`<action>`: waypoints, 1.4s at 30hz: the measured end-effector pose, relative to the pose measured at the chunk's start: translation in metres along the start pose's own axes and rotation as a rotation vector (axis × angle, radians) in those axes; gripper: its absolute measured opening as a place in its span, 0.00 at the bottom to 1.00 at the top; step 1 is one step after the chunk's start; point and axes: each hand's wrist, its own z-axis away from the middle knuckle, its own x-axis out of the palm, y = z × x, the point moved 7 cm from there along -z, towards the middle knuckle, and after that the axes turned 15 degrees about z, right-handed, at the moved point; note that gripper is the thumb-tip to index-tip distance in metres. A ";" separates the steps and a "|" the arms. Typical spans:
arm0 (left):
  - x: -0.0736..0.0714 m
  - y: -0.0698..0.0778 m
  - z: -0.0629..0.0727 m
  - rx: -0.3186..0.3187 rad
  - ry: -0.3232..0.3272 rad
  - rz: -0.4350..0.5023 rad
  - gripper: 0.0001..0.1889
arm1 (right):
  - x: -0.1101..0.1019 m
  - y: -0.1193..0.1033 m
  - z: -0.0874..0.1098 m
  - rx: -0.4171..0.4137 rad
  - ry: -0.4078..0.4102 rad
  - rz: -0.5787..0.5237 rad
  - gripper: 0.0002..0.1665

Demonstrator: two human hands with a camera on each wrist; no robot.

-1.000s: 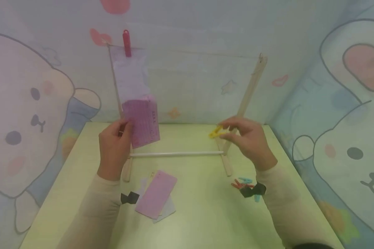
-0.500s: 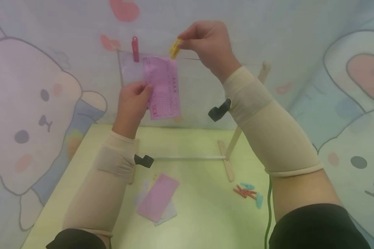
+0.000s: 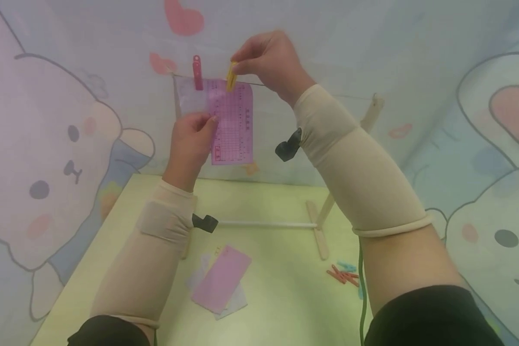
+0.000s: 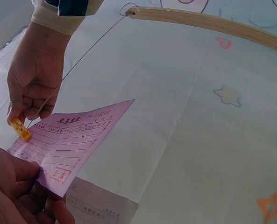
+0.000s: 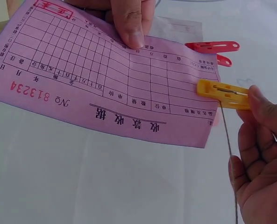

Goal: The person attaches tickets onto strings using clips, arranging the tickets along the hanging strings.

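Observation:
My left hand (image 3: 192, 142) pinches the left edge of a pink printed receipt slip (image 3: 235, 127), held up against the string (image 5: 228, 135). With thumb and fingertips my right hand (image 3: 270, 62) grips a yellow clothespin (image 3: 231, 78), whose jaws lie over the slip's top edge at the string. In the right wrist view the clothespin (image 5: 222, 93) overlaps both the slip (image 5: 115, 88) and the string. Left of it, a red clothespin (image 3: 197, 73) holds a white slip (image 3: 190, 93) on the string; the pink slip partly covers this white one.
A wooden post (image 3: 374, 110) carries the string's right end. A white rod (image 3: 264, 224) joins the stand's wooden feet (image 3: 317, 233). On the table (image 3: 281, 293) lie a pink slip (image 3: 222, 278) over pale slips (image 3: 233, 302), and several red (image 3: 341, 275) and blue clothespins (image 3: 347, 266).
Both hands have risen, bringing the pink slip up to the string. My right hand has carried the yellow clothespin up and left from the right post onto the slip's top edge.

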 end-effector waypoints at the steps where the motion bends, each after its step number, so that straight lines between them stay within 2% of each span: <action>1: 0.001 0.000 0.000 0.002 0.003 -0.002 0.15 | 0.001 0.001 0.000 0.003 -0.016 0.011 0.07; 8: 0.002 -0.004 -0.002 0.003 0.005 -0.008 0.15 | 0.003 0.007 0.003 -0.003 -0.133 0.151 0.21; 11: 0.003 -0.005 -0.003 0.025 0.000 -0.009 0.15 | -0.001 0.011 0.006 -0.004 -0.135 0.212 0.28; 13: 0.003 -0.006 -0.002 0.064 0.002 -0.026 0.15 | -0.006 0.014 0.011 -0.019 -0.115 0.287 0.32; 16: -0.003 -0.005 0.007 0.135 0.057 -0.086 0.15 | -0.019 0.016 0.029 -0.092 -0.018 0.404 0.35; 18: -0.013 -0.007 0.019 0.178 0.131 -0.128 0.14 | -0.030 0.018 0.051 -0.216 0.116 0.446 0.34; 20: -0.025 -0.012 0.037 0.201 0.210 -0.155 0.14 | -0.040 0.020 0.084 -0.403 0.280 0.448 0.30; 22: -0.036 -0.023 0.058 0.213 0.261 -0.179 0.13 | -0.045 0.031 0.124 -0.552 0.422 0.426 0.25; 24: -0.042 -0.042 0.080 0.193 0.260 -0.208 0.13 | -0.046 0.053 0.164 -0.621 0.494 0.408 0.21; 25: -0.043 -0.053 0.092 0.174 0.246 -0.226 0.13 | -0.045 0.069 0.181 -0.614 0.493 0.400 0.19; 26: -0.043 -0.067 0.103 0.150 0.220 -0.248 0.13 | -0.042 0.088 0.197 -0.567 0.469 0.388 0.18; 28: -0.038 -0.100 0.126 0.057 0.128 -0.314 0.14 | -0.032 0.138 0.226 -0.413 0.371 0.381 0.16; 30: -0.033 -0.137 0.150 -0.076 0.002 -0.400 0.17 | -0.016 0.199 0.254 -0.214 0.245 0.411 0.17; 33: -0.027 -0.189 0.184 -0.271 -0.196 -0.515 0.24 | 0.016 0.290 0.302 0.131 0.009 0.465 0.22; 35: -0.020 -0.216 0.201 -0.362 -0.298 -0.553 0.28 | 0.036 0.341 0.337 0.316 -0.116 0.495 0.27; 36: -0.018 -0.225 0.206 -0.391 -0.327 -0.554 0.30 | 0.045 0.361 0.352 0.386 -0.160 0.497 0.28; 37: -0.017 -0.232 0.210 -0.411 -0.341 -0.550 0.31 | 0.052 0.375 0.365 0.440 -0.187 0.491 0.30; 39: -0.015 -0.243 0.216 -0.418 -0.357 -0.552 0.34 | 0.065 0.395 0.385 0.487 -0.199 0.472 0.31; 42: -0.012 -0.252 0.222 -0.406 -0.364 -0.564 0.36 | 0.074 0.406 0.406 0.483 -0.130 0.435 0.30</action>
